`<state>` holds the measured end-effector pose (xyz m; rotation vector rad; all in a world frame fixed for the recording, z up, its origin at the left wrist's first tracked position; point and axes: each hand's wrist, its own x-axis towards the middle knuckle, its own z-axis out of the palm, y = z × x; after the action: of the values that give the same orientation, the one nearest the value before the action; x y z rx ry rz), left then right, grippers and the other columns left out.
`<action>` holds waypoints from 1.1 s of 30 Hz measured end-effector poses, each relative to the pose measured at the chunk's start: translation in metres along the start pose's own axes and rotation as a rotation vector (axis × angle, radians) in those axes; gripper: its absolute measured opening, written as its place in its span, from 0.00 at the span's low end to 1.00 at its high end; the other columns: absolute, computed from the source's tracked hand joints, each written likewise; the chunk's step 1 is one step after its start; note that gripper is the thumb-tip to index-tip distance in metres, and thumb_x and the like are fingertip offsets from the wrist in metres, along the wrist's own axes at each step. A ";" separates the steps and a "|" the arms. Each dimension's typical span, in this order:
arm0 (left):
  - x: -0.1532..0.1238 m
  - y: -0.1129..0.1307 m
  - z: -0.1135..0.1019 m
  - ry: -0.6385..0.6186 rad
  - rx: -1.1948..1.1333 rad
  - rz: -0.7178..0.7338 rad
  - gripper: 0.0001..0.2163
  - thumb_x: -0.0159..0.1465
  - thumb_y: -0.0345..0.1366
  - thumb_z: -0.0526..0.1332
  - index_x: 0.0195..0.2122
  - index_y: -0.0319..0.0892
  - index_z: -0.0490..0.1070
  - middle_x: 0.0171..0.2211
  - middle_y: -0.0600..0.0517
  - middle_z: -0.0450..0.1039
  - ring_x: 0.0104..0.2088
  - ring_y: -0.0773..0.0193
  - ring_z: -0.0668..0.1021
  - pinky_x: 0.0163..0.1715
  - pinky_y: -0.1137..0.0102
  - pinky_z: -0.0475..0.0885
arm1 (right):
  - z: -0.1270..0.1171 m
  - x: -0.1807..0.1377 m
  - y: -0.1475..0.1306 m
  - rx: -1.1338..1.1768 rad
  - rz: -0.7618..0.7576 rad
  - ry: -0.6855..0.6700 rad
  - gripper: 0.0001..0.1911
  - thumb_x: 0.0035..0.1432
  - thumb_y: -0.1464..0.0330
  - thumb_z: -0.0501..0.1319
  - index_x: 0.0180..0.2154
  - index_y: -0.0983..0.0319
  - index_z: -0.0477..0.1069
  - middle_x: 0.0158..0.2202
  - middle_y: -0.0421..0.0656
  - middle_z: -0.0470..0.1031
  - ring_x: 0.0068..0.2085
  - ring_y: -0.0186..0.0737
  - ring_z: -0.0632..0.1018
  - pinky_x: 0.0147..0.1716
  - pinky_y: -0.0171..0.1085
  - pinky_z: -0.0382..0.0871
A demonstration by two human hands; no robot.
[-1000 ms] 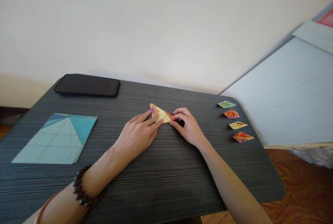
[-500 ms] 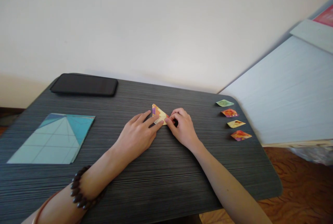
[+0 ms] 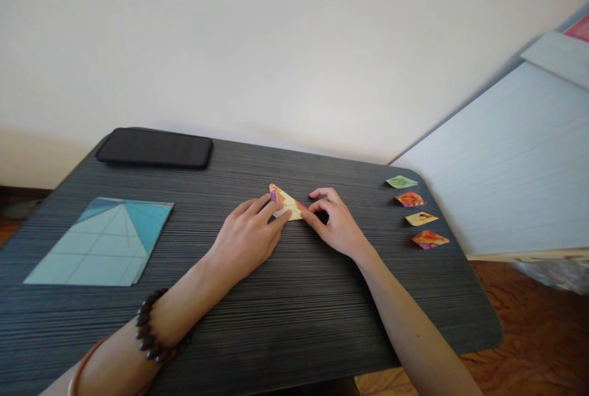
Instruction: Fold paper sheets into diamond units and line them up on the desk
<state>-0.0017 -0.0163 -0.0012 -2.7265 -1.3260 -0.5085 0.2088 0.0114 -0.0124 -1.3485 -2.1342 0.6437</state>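
Observation:
A small piece of folded origami paper (image 3: 293, 204), yellow with orange and purple print, lies on the dark table in a roughly triangular shape. My left hand (image 3: 246, 233) holds its left side down, thumb at the lower edge and index finger on top; the other fingers rest to the left. At the right corner, the thumb and index finger of my right hand (image 3: 339, 224) pinch the paper, while another finger is raised apart. My fingers cover part of the paper's left end and its right tip.
Several small folded paper pieces, among them a green one (image 3: 402, 182) and an orange one (image 3: 430, 239), stand in a column at the right. A stack of teal patterned paper (image 3: 105, 242) lies left. Behind it is a black phone (image 3: 154, 148). A white wall (image 3: 294, 46) borders the table's back.
My right hand has shifted slightly right along the paper, and its fingers have spread more. More of the paper's right side shows. My left hand stays on the paper; the view has shifted slightly.

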 end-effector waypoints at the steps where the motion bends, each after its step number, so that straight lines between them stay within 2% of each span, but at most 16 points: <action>1: 0.000 0.000 0.000 0.008 0.000 0.000 0.14 0.64 0.32 0.53 0.49 0.43 0.70 0.50 0.46 0.70 0.52 0.52 0.71 0.48 0.57 0.70 | -0.002 0.000 0.000 0.009 -0.007 -0.021 0.10 0.58 0.61 0.58 0.31 0.61 0.70 0.48 0.47 0.64 0.51 0.41 0.69 0.53 0.43 0.62; 6: 0.000 -0.001 0.001 0.017 -0.012 0.006 0.14 0.64 0.32 0.52 0.49 0.43 0.70 0.48 0.46 0.71 0.51 0.52 0.72 0.48 0.57 0.70 | -0.004 0.000 0.002 0.003 -0.046 -0.072 0.08 0.59 0.63 0.58 0.32 0.61 0.70 0.51 0.46 0.63 0.54 0.41 0.67 0.55 0.43 0.60; 11: 0.001 -0.003 0.001 -0.010 -0.028 0.043 0.19 0.63 0.29 0.53 0.55 0.48 0.64 0.50 0.47 0.70 0.53 0.52 0.70 0.49 0.56 0.69 | 0.004 -0.001 0.002 -0.068 -0.038 -0.009 0.08 0.60 0.63 0.56 0.33 0.60 0.69 0.46 0.46 0.66 0.50 0.42 0.69 0.51 0.45 0.62; 18: 0.001 -0.003 0.002 -0.021 -0.008 0.040 0.17 0.64 0.31 0.53 0.53 0.48 0.66 0.48 0.47 0.71 0.51 0.51 0.71 0.47 0.56 0.70 | 0.011 0.001 -0.001 -0.127 0.027 0.056 0.09 0.59 0.64 0.55 0.31 0.61 0.68 0.42 0.46 0.67 0.43 0.42 0.71 0.45 0.45 0.65; 28: 0.002 -0.001 0.002 -0.066 0.001 0.034 0.17 0.64 0.31 0.52 0.54 0.46 0.66 0.49 0.45 0.69 0.54 0.50 0.69 0.50 0.55 0.67 | 0.015 0.002 -0.007 -0.159 0.082 0.091 0.10 0.59 0.64 0.55 0.29 0.61 0.67 0.39 0.46 0.68 0.40 0.42 0.71 0.42 0.44 0.65; 33: 0.001 -0.001 0.001 -0.052 -0.005 0.047 0.18 0.64 0.30 0.53 0.55 0.48 0.64 0.50 0.46 0.69 0.53 0.51 0.70 0.49 0.55 0.68 | 0.014 0.002 -0.006 -0.167 0.093 0.095 0.09 0.59 0.65 0.55 0.30 0.62 0.67 0.39 0.46 0.68 0.41 0.42 0.71 0.44 0.44 0.65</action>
<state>-0.0017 -0.0150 -0.0024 -2.7863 -1.2696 -0.4417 0.1950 0.0096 -0.0191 -1.5432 -2.0973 0.4357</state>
